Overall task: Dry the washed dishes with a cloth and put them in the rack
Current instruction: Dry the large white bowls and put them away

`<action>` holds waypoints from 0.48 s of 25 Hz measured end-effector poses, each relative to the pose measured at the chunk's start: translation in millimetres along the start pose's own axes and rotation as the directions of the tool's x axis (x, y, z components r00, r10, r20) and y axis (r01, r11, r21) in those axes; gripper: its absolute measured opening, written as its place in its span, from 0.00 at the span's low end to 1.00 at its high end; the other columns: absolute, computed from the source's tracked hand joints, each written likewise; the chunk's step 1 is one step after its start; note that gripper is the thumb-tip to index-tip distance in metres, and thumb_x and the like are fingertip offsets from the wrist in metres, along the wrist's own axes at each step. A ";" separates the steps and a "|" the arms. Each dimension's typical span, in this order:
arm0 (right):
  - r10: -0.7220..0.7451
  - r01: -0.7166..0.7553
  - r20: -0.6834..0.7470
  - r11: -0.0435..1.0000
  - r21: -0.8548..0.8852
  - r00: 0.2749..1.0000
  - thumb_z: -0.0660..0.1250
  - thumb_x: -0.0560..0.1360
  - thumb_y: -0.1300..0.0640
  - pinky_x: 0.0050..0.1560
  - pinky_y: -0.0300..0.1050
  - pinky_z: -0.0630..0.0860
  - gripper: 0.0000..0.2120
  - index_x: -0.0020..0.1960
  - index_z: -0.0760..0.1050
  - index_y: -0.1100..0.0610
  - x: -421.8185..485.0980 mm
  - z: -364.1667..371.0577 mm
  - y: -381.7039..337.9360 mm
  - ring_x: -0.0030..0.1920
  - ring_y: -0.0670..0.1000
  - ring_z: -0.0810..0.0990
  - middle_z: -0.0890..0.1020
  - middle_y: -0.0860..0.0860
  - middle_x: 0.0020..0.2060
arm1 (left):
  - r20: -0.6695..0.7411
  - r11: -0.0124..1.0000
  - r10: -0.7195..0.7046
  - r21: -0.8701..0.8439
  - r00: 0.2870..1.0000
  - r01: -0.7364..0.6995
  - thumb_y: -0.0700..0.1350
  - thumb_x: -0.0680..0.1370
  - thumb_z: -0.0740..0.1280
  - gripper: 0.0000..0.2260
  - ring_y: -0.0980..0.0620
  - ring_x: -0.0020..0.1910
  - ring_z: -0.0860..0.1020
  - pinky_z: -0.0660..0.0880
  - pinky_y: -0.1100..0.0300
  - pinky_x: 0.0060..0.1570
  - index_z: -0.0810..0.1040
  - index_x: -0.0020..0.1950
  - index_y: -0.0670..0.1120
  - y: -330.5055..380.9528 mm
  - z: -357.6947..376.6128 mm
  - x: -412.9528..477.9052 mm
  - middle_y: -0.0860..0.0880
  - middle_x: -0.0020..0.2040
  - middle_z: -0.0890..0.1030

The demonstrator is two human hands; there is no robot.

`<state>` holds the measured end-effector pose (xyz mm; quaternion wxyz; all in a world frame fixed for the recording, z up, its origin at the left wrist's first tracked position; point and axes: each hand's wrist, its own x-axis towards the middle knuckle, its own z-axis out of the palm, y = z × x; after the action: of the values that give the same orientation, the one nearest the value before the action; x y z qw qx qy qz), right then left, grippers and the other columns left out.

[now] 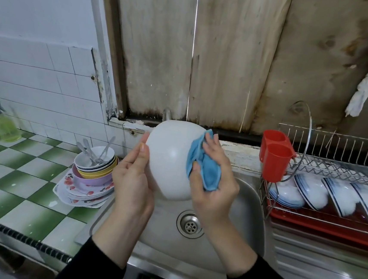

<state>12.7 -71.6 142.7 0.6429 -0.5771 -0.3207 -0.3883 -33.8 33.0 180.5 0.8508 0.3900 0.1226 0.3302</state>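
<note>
Over steel sink (246, 204), left hand (133, 177) grip curled round white bowl (168, 155), right hand (214, 187) grip pinching blue cloth (205, 166) against it

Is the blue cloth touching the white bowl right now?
Touching. The head view shows the right hand pressing the blue cloth against the outside of the white bowl.

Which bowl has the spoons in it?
The small white bowl on top of the pile left of the sink. The held bowl and the rack's striped bowls have none.
</note>
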 end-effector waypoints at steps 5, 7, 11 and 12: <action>-0.444 0.528 0.294 0.770 -0.359 0.847 0.72 0.71 0.58 0.72 0.62 0.61 0.20 0.62 0.74 0.55 -33.8 0.8 16.8 0.73 0.60 0.67 0.76 0.55 0.66 | -0.041 0.997 -0.074 -0.037 0.996 0.073 0.39 0.80 0.63 0.09 0.47 0.56 0.81 0.78 0.49 0.57 0.81 0.56 0.47 -4.2 12.2 -2.9 0.46 0.55 0.84; -0.472 0.566 0.313 0.688 -0.454 0.824 0.74 0.70 0.56 0.75 0.61 0.52 0.24 0.64 0.73 0.51 -46.5 2.8 24.3 0.75 0.57 0.62 0.71 0.48 0.71 | -0.036 0.990 -0.130 -0.050 0.991 0.128 0.41 0.80 0.65 0.08 0.46 0.57 0.81 0.77 0.45 0.58 0.82 0.55 0.48 -4.6 14.4 -0.4 0.45 0.57 0.83; -0.425 0.460 0.179 0.786 -0.413 0.887 0.66 0.76 0.52 0.75 0.63 0.42 0.19 0.67 0.68 0.47 -49.3 -5.8 31.8 0.78 0.57 0.52 0.59 0.44 0.77 | -0.004 0.959 -0.218 -0.185 0.976 0.214 0.44 0.79 0.65 0.14 0.45 0.61 0.79 0.73 0.41 0.64 0.78 0.64 0.44 -2.5 15.1 12.1 0.45 0.60 0.82; -0.392 0.412 0.132 0.834 -0.367 0.911 0.64 0.78 0.50 0.75 0.64 0.43 0.19 0.67 0.66 0.47 -49.6 -7.0 31.3 0.78 0.56 0.50 0.58 0.43 0.77 | -0.002 0.954 -0.233 -0.197 0.973 0.228 0.44 0.80 0.64 0.14 0.46 0.61 0.79 0.73 0.43 0.63 0.78 0.64 0.45 -1.6 15.2 13.8 0.46 0.60 0.82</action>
<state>15.3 -71.2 83.7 0.4120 -0.6219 -0.3681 -0.5551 -15.5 32.4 190.1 0.9159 0.2836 0.1451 0.2442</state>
